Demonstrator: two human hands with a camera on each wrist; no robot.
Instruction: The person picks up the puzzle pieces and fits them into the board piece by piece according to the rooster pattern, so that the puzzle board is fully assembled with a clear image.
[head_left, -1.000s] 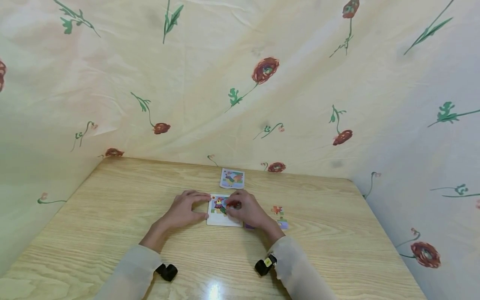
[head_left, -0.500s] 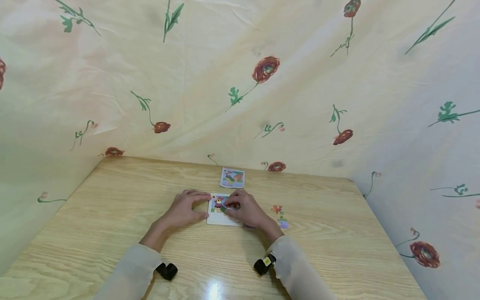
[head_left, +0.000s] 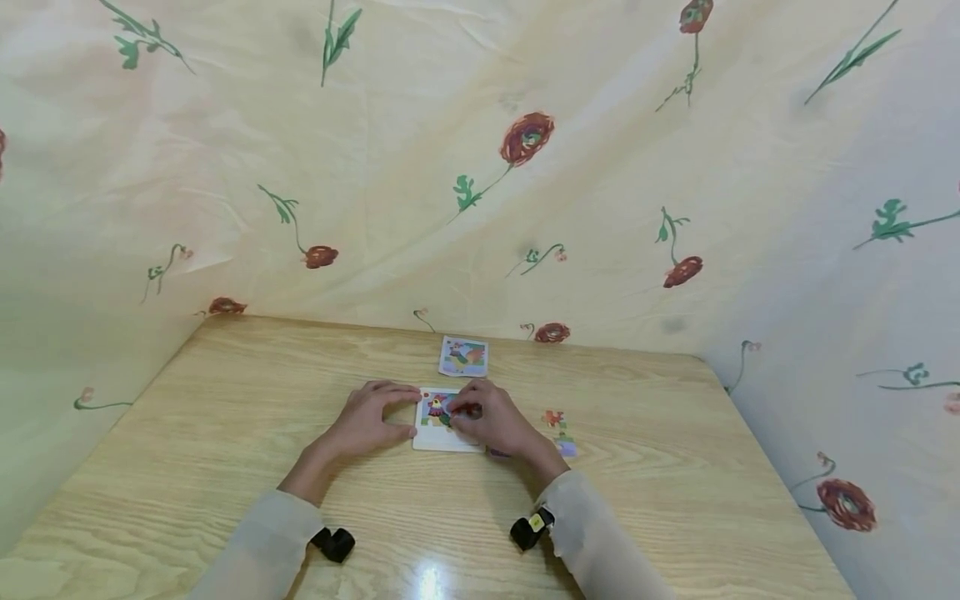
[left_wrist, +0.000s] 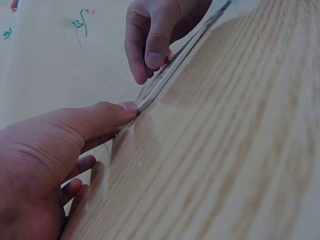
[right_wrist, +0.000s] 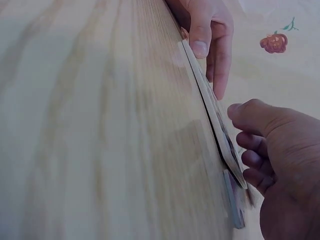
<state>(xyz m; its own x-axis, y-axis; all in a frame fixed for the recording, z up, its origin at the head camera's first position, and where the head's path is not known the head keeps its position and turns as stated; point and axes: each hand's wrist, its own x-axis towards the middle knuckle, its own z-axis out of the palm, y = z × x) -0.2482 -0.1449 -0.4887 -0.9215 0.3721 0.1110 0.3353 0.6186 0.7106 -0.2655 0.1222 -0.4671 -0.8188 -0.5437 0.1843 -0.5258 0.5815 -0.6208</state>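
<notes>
A white-framed jigsaw board (head_left: 438,440) with a partly filled rooster picture lies flat on the wooden table. Its left edge is held by my left hand (head_left: 367,421), with the thumb near the lower corner and the fingers at the upper one. In the left wrist view that thumb (left_wrist: 122,111) rests on the board's rim. My right hand (head_left: 491,417) reaches over the board's right half, thumb and fingers bent down in a pinch on a puzzle piece at the rooster's body. The hand itself mostly hides that piece. Wide sleeves cover both forearms.
Beyond the board lies a small rooster picture card (head_left: 463,357). Loose pieces sit to the right: an orange piece (head_left: 553,418), a green and lilac piece (head_left: 565,445), and a purple piece (head_left: 498,453) partly under the right wrist. A flowered cloth (head_left: 375,167) hangs behind the table.
Both hands keep their places at the board, with only slight shifts of the right fingertips. The whole head view drifts a little.
</notes>
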